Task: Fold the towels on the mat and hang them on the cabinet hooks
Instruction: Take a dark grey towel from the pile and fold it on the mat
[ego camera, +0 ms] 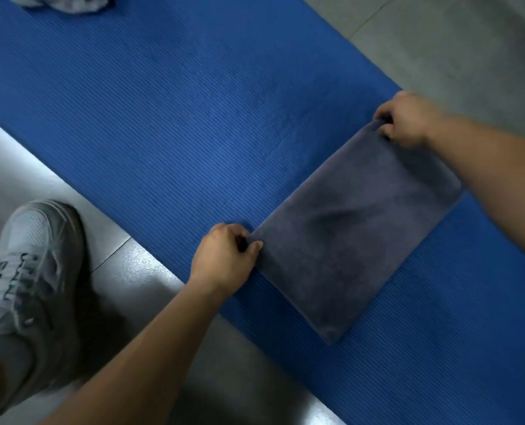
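A blue mat (163,133) lies on grey floor (454,41). The folded towel (356,228) slants near-left to far-right. Left hand (224,259) and right hand (405,121) pinch its corners.

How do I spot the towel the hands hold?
Find the big blue mat. Toward its right lies a flat folded towel, pinched by the left hand and right hand. It is dark and neat; the pale towel at the top is crumpled.

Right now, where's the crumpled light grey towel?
Head view, top-left edge, partly cut off: the crumpled light grey towel lies on the blue ribbed foam mat, well apart from the folded dark grey towel at lower right.
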Demonstrator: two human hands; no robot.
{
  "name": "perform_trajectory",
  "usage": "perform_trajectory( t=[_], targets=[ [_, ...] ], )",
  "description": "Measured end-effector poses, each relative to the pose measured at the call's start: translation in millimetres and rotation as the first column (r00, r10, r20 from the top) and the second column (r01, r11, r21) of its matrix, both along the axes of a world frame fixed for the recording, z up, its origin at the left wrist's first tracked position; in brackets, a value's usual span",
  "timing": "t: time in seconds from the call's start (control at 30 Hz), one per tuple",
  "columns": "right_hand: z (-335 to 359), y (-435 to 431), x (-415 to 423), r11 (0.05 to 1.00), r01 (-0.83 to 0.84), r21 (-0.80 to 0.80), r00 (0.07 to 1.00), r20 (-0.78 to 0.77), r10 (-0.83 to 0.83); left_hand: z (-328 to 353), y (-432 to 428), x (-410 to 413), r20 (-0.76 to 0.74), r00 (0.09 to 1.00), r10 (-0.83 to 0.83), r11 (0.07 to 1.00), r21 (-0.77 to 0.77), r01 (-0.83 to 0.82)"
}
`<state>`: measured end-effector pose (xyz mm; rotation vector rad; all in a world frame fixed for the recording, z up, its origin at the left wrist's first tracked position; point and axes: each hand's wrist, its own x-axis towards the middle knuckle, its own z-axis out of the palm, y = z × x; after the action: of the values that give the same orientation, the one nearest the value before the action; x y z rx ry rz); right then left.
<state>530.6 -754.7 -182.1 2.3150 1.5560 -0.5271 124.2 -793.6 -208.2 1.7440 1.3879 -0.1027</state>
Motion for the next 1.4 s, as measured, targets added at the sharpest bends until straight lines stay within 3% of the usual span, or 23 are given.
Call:
perform_trajectory(
  t=[0.2,0.4,0.57,0.63,0.77,0.87,0.97,1.03,1.1,1.23,1.4],
  targets=[
    [-0.1,10.9,-12.1,0.992,-0.045,0.118,0.999,0.026,0.042,1.6,12.7,-15.5,-0.013,0.993,0.12,0.991,-0.051,-0.121],
    [-2.2,47.7,-35.9,0.968,-0.011,0.249,1.0,0.008,0.009,6.9,41.3,-30.3,0.015,0.982,0.187,0.982,0.025,-0.187],
    [6.4,81.5,-43.1,0.902,0.184,0.391,0.968,-0.233,-0.096,15.8,60.8,-35.8,0.255,0.884,0.391,0.917,-0.023,-0.398],
    [12.2,85.1,-37.4,0.863,0.255,0.437,0.95,-0.278,-0.14,24.2,60.6,-34.0,0.348,0.871,0.347,0.926,0.018,-0.376],
    [29.5,59.7,-27.3,0.839,0.188,0.51,0.969,-0.238,-0.073,32.0,40.0,-27.0,0.475,0.879,0.028,0.951,0.258,-0.17],
    [35.1,17.1,-16.1,0.799,0.267,0.54,0.93,-0.361,-0.067,21.7,10.5,-17.4,0.501,0.857,-0.124,0.95,0.308,-0.043],
    [23.3,-26.7,-11.1,0.663,0.549,0.508,0.783,-0.591,-0.194,4.2,-21.6,-10.6,0.441,0.856,-0.27,0.919,0.383,0.092],
    [5.2,-48.4,-7.0,0.614,0.65,0.448,0.716,-0.632,-0.297,-6.4,-38.6,-10.1,0.333,0.876,-0.349,0.884,0.427,0.19],
    [-11.2,-61.2,-7.9,0.652,0.641,0.404,0.728,-0.589,-0.351,-12.5,-50.0,-9.0,0.209,0.902,-0.378,0.859,0.443,0.257],
    [-28.0,-67.9,-12.6,0.812,0.461,0.359,0.869,-0.369,-0.33,-10.9,-51.2,-1.0,0.099,0.929,-0.357,0.846,0.455,0.277],
    [-16.9,-53.1,-52.9,0.802,0.457,0.384,0.889,-0.212,-0.405,-0.5,-37.3,24.1,-0.026,0.932,-0.363,0.777,0.544,0.318]
  ],
)
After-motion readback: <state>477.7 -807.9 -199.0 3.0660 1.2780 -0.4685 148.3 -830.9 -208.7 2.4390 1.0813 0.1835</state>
